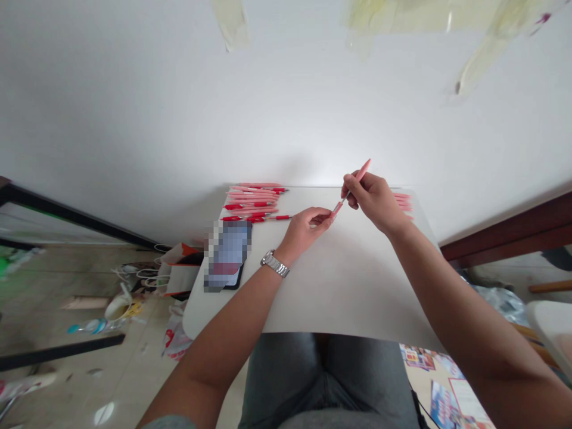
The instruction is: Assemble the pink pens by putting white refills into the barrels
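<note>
My left hand (pixel 308 231), with a metal watch (pixel 274 263) on its wrist, pinches a short pink and clear pen piece (pixel 337 208) between thumb and fingertips. Above and to the right, my right hand (pixel 373 196) is closed around a pink pen (pixel 364 167). Its thin lower end points down at the piece in my left hand; whether the two touch or one enters the other, I cannot tell. Several pink and red pens (pixel 254 195) lie side by side at the table's back left. More pink pens (pixel 404 201) lie at the right, partly hidden behind my right hand.
A phone (pixel 230 253) lies on the left of the white table (pixel 339 292), its screen blurred out. The wall rises right behind the table. Bags (pixel 179 268) and a plastic bottle (pixel 93 326) are on the floor at left. Dark red wood (pixel 504 232) runs along the right.
</note>
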`<control>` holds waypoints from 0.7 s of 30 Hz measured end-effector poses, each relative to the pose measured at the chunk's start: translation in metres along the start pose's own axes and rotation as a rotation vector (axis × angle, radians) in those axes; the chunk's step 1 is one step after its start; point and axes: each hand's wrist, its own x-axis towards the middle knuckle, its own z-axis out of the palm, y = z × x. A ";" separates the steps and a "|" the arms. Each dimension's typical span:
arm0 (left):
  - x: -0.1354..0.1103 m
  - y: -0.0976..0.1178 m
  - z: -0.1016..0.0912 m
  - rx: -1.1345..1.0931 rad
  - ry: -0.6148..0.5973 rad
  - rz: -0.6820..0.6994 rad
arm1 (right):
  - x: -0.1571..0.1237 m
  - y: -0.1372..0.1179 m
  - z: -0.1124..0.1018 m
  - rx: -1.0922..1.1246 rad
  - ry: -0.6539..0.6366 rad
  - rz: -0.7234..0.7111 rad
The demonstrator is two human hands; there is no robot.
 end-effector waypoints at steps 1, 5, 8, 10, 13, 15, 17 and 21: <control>0.000 0.000 0.000 0.035 0.016 0.017 | -0.001 -0.002 0.000 -0.020 -0.006 -0.010; 0.000 -0.003 -0.001 0.243 -0.011 0.044 | -0.004 -0.003 0.002 -0.122 -0.102 0.020; 0.000 -0.004 0.000 0.286 -0.066 0.018 | -0.005 0.004 0.006 -0.175 -0.119 0.024; 0.000 -0.003 0.000 0.256 -0.071 0.017 | -0.005 0.009 0.009 -0.143 -0.103 -0.009; 0.000 -0.001 -0.001 0.185 -0.064 0.015 | -0.005 0.011 0.011 -0.086 -0.068 -0.049; 0.001 -0.001 -0.002 0.132 -0.053 0.005 | -0.005 0.010 0.011 -0.075 -0.054 -0.045; 0.001 -0.002 -0.002 0.071 -0.048 -0.011 | -0.004 0.010 0.010 -0.068 -0.046 -0.035; 0.002 -0.005 -0.003 -0.017 -0.049 -0.053 | -0.002 0.008 0.010 -0.031 -0.036 -0.006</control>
